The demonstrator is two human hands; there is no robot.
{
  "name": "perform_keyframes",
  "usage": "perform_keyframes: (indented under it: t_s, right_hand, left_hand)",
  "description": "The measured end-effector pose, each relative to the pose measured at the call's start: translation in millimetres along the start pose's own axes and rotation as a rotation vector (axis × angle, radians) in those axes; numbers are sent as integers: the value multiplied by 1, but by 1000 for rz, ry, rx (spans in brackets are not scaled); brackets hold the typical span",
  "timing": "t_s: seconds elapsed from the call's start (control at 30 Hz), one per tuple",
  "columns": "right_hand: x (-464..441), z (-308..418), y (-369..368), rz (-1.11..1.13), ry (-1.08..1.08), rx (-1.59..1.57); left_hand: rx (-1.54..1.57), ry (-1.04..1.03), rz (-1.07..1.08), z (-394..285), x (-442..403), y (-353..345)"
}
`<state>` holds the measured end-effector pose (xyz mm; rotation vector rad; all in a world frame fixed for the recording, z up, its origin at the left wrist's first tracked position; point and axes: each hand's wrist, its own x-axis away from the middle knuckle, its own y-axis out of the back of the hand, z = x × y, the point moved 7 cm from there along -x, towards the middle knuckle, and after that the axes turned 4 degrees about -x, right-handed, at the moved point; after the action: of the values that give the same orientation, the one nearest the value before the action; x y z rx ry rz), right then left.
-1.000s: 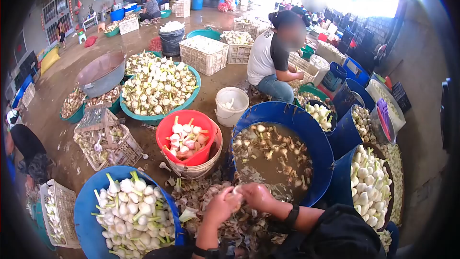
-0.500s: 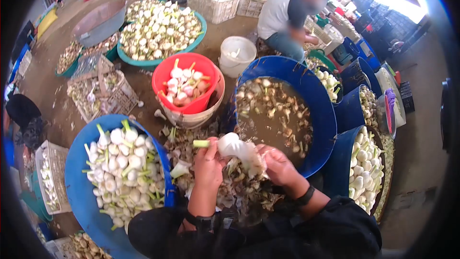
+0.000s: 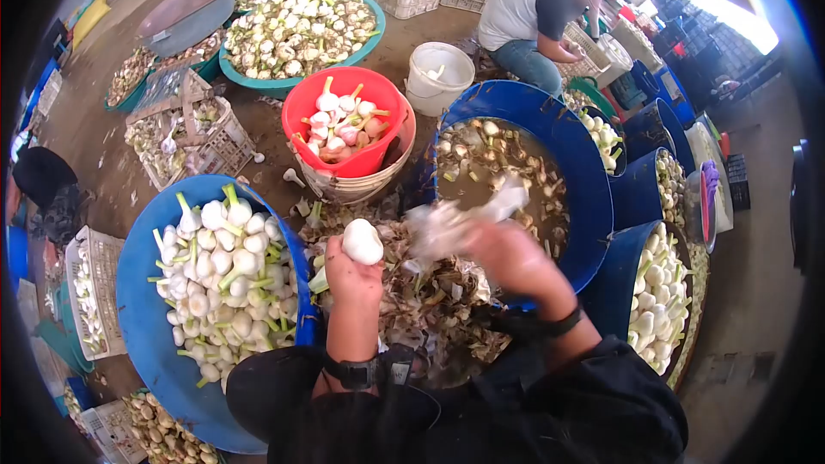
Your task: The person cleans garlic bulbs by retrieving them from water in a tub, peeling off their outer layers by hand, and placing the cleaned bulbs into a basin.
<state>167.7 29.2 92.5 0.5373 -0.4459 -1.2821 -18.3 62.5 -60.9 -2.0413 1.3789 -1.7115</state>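
My left hand is closed around a clean white garlic bulb, whose round end faces up. To its right, my right hand, blurred by motion, holds a pale strip of garlic skin that trails from the fingers. Below both hands lies a heap of peeled skins. A blue tub of white bulbs with green stems stands at the left, close to my left hand. Beyond my right hand is a blue tub with murky water and unpeeled bulbs.
A red bucket of bulbs sits in a pale bucket, beside a white bucket. Farther back is a teal basin heaped with garlic. A person sits beyond the water tub. More filled blue tubs line the right.
The bulb, earlier stretched between both hands with its skin, is now bare in my left hand. My right hand has pulled away with the skin. The view has shifted downward.
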Motion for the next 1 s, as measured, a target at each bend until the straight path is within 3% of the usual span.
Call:
perform_keyframes:
  t_s: [0.03, 0.07, 0.17, 0.3, 0.37, 0.43, 0.5, 0.53, 0.57, 0.6, 0.63, 0.67, 0.7, 0.73, 0.77, 0.83, 0.9, 0.93, 1.0]
  right_hand:
    - [-3, 3, -28, 58, -5, 390]
    - [-8, 7, -41, 27, -17, 392]
    - [-24, 24, -59, -82, 1, 209]
    - [-41, -13, -81, -110, -136, -226]
    - [-39, -37, -92, -53, -170, -343]
    - [-37, -77, -93, -10, -289, -144]
    - [-33, -135, -67, -43, -463, 124]
    - [-31, -169, -52, -70, -430, 109]
    - [-22, -216, -31, -233, -502, 225]
    - [-16, -275, -14, -293, -493, 196]
    - [-2, -314, 9, -297, -771, 111]
    - [14, -357, 33, -489, -837, 377]
    - [31, -452, 39, -422, -927, 302]
    - [41, -434, 59, -514, -992, 335]
    - [48, -467, 55, -484, -1086, 265]
    - [56, -510, 29, -273, -1031, 627]
    - [43, -511, -12, 314, -1062, 553]
    - [40, -518, -34, 352, -1039, 552]
    - [35, -551, -74, 34, -890, 328]
  left_hand:
    - [-8, 6, 7, 3, 1, -4]
    - [-59, -57, -10, 2, 4, -7]
    - [-139, -127, 26, 5, 14, -13]
    - [-393, -301, 144, -7, 11, -17]
    - [-321, -315, 81, -10, 16, -15]
    - [34, -585, 103, -38, 18, 0]
    - [281, -606, 218, -100, 25, 16]
    - [406, -568, -60, -112, 39, 20]
    - [528, -531, -341, -114, 50, 27]
    - [527, -542, -342, -111, 48, 28]
    - [346, -575, -281, -111, 49, 28]
    - [167, -612, -225, -109, 49, 23]
    - [67, -604, -163, -100, 43, 17]
    - [-12, -609, -107, -85, 41, 2]
    - [-146, -594, -73, -75, 30, -3]
    - [-222, -416, -142, -39, 15, -5]
    - [-388, -341, -156, -16, 4, -10]
    - [-504, -325, -128, -8, -1, -16]
    - [-692, -332, -51, 11, -9, -29]
